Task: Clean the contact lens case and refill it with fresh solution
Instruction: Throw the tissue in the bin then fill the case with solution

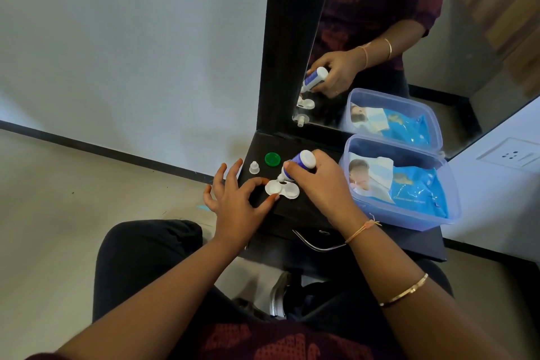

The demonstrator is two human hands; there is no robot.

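Observation:
A white two-well contact lens case (282,189) lies open on the black shelf (295,210) in front of a mirror. My right hand (318,184) grips a small white and blue solution bottle (299,165), tipped nozzle-down over the middle of the case. My left hand (236,199) pinches the case's left well between thumb and forefinger, the other fingers spread. A green case cap (272,159) and the bottle's white cap (254,168) rest on the shelf behind the case.
A clear plastic box (409,213) with blue packets stands on the shelf right of the case, touching the mirror (409,38). A metal drawer handle (315,244) sits below the shelf edge. A wall socket (514,155) is at far right. My knees are under the shelf.

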